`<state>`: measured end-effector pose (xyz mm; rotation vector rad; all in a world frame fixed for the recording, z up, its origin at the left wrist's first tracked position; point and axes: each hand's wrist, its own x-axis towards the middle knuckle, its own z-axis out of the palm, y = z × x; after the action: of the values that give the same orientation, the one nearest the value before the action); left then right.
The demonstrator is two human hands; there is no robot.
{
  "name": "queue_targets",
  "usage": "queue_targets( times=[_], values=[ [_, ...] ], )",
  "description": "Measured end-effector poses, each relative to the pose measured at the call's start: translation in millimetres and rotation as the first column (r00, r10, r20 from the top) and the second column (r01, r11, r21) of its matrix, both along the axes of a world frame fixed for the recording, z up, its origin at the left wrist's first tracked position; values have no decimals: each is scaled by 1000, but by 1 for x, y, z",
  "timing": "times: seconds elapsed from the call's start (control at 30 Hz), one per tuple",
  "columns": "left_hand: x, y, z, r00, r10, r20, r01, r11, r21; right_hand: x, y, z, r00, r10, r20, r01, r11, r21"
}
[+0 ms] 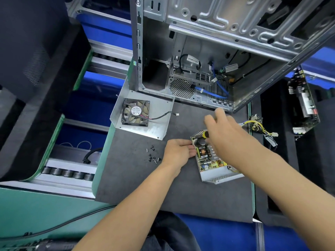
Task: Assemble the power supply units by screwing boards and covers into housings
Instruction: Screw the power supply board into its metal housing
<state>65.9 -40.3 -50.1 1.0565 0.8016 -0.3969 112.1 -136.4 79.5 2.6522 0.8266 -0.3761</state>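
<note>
Two bare forearms are reaching in from the bottom edge over the dark grey mat on the desk (137, 182). Beyond them, the open computer case (217, 51) is standing at the far side, blue cables trailing inside it. Just in front of it, the bent metal cover (159, 115) is lying on the mat with a black fan (136, 112) sitting in it, its wire trailing to the right. Right of centre, the power supply housing (217, 175) is resting on the mat with the circuit board (206, 158) showing inside and yellow wires running off to the right. The right hand (223, 131) is hovering over the board, fingers curled round a yellow-and-black screwdriver (205, 134). The left hand (178, 151) is pinching the housing's left edge. A scatter of small screws (152, 154) is lying just left of that hand.
</note>
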Motion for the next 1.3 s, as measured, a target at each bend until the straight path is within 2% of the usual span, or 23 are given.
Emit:
queue_targets(
  times=[0.07,0.2,0.27,0.37,0.47,0.6,0.73,0.9,0.97,1.1,1.23,1.3],
  values=[
    [0,0,-2,1000,8,-3,-8,1000,-12,-4,-2,-1,997,74,25,-73,997,-27],
    [2,-2,-4,1000,10,-5,-10,1000,-5,-3,1,1,998,-16,65,20,999,-50],
    [1,-1,-3,1000,4,-1,-4,1000,-3,-3,0,0,998,-67,16,67,998,13],
    [1,-1,-3,1000,8,2,-8,1000,-10,-4,-4,-4,1000,-20,19,19,999,46],
    [0,0,-2,1000,22,5,-22,1000,-10,-7,3,-2,999,-4,54,6,1000,-21],
    [-1,1,2,1000,10,14,-10,1000,-15,-11,4,-3,990,-141,-4,140,986,84],
    [-1,1,4,1000,14,13,-14,1000,-18,-13,0,-2,996,-54,71,52,998,33],
    [-1,2,3,1000,-14,25,14,1000,0,-12,6,-3,986,-122,115,114,991,73],
    [-2,2,5,999,-19,29,18,1000,9,-6,0,-1,987,-132,96,128,991,44],
    [-3,0,4,1000,-5,24,5,1000,17,-10,-7,-5,997,-70,-28,73,992,99],
    [-3,1,7,1000,6,29,-6,1000,13,-12,-3,-6,988,-121,100,117,992,49],
    [-2,2,8,1000,17,22,-18,1000,7,-9,-2,-4,988,-156,22,152,980,124]
  ],
)
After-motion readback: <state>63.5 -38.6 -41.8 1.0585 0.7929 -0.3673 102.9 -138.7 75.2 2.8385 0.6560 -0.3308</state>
